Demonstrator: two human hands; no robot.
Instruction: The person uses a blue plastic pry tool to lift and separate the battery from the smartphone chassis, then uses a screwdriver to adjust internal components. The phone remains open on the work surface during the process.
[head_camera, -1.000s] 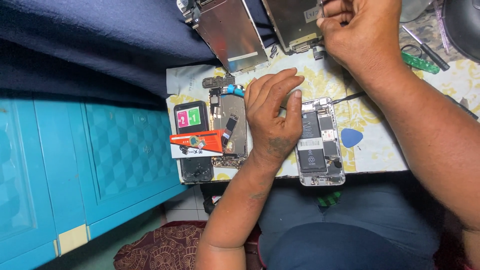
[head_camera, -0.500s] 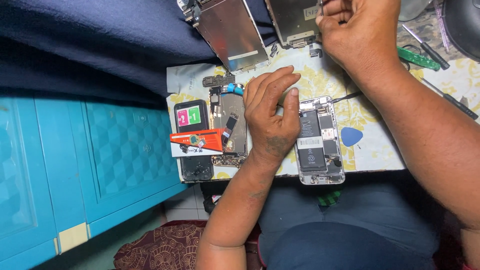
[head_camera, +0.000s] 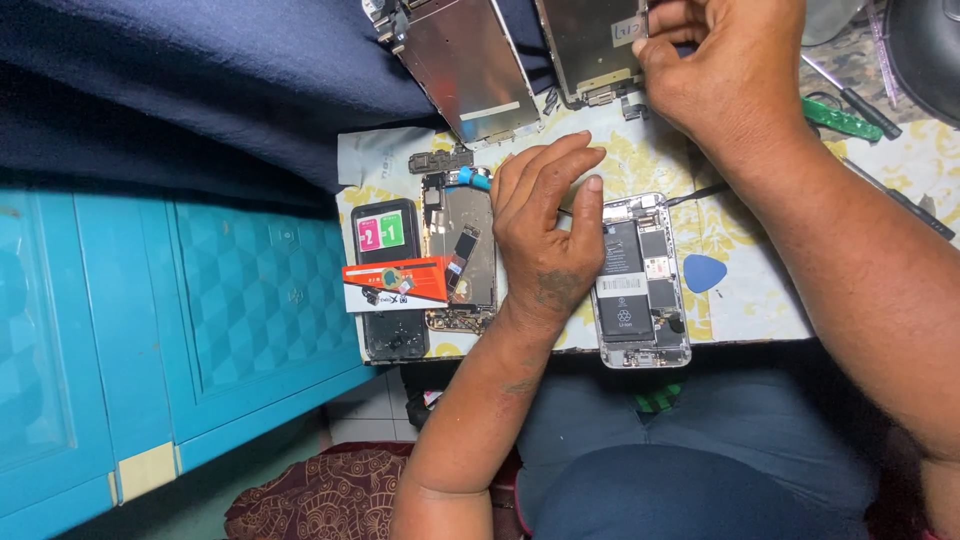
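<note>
Phones in pieces cover the small table (head_camera: 760, 310). The left hand (head_camera: 545, 240) lies flat, fingers spread and pinching nothing, between a stripped phone frame (head_camera: 462, 250) and an opened phone (head_camera: 640, 280) with its black battery showing. The right hand (head_camera: 725, 70) is up at the far edge, its grip pressed together on the corner of a metal-backed screen panel (head_camera: 590, 45); a second such panel (head_camera: 465, 65) lies just beside it. That panel looks thin, light and stiff, glass on the hidden side, so likely to crack if bent; I would hold it by its long edges, clear of the small flex connectors at its lower end. A blue pick (head_camera: 705, 272), a green-handled tool (head_camera: 840, 118) and a black phone with an orange packet (head_camera: 395, 283) on it lie around
</note>
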